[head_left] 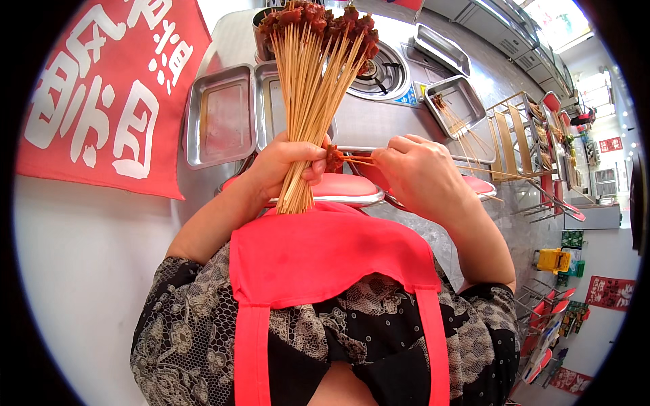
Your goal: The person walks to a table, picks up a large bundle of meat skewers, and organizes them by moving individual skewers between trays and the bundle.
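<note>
My left hand (290, 161) is closed round a thick bundle of wooden skewers (308, 95), held nearly upright. Dark red pieces of meat (305, 19) crowd its upper end, and the bare stick ends poke out below my fist. My right hand (414, 169) pinches a few skewers (357, 160) lying almost level. Their meat-covered tips (334, 158) point left and reach the fingers of my left hand; I cannot tell whether these fingers touch them. A long stick end runs out to the right past my right hand.
On the metal table (379, 123) beyond my hands are a metal tray (193, 128) at left, another behind the bundle, and a round gas burner (387, 80). At right, one tray (482, 111) holds several skewers. Red-seated chairs (345, 186) stand along the near edge.
</note>
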`<state>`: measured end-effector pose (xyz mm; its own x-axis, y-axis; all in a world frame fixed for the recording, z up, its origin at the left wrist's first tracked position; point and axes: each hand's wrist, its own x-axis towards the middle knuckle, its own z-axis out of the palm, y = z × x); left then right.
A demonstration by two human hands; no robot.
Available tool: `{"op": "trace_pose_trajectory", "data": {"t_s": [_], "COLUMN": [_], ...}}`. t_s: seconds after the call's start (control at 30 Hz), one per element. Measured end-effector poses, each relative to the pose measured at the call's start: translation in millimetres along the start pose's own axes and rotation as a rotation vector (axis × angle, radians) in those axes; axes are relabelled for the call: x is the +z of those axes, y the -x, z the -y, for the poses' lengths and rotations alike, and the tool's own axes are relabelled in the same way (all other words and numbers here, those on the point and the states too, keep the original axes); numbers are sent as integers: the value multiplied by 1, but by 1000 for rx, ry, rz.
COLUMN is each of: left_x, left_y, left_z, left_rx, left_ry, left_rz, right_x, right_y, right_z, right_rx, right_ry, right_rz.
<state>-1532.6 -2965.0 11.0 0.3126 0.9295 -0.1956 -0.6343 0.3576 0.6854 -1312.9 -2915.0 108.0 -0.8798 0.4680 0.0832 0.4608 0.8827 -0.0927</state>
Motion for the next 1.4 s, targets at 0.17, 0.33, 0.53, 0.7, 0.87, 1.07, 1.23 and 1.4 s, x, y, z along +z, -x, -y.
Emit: {"op": "trace_pose_trajectory", "data": {"t_s": [0.17,0.33,0.53,0.7,0.87,1.07,1.23,1.4], "left_x": [-1,-1,-1,-5,-6,-5,-19,-8], "left_y": [0,0,-1,0,2,-3,-1,-6], "left_z": [0,0,1,2,0,5,6,4], "left_rx": [-18,-33,-33,-36,-47,-71,-2,-8], "left_ry": [6,45,36,68,77,76,-8,-54], "left_rz": [11,38,46,61,90,53,19,5], "right_x": [2,17,19,22,25,21,15,16], "right_y": [-1,-1,-4,-10,-5,9,25,33], "right_z": [-2,1,2,-2,-6,-17,-36,-43], "right_rx": [5,151,26,-118,29,57,101,73], "right_ry": [-59,-317,-186,-125,-246,-278,-215,-162], "right_rz": [19,10,-140,-317,-52,-83,17,54]}}
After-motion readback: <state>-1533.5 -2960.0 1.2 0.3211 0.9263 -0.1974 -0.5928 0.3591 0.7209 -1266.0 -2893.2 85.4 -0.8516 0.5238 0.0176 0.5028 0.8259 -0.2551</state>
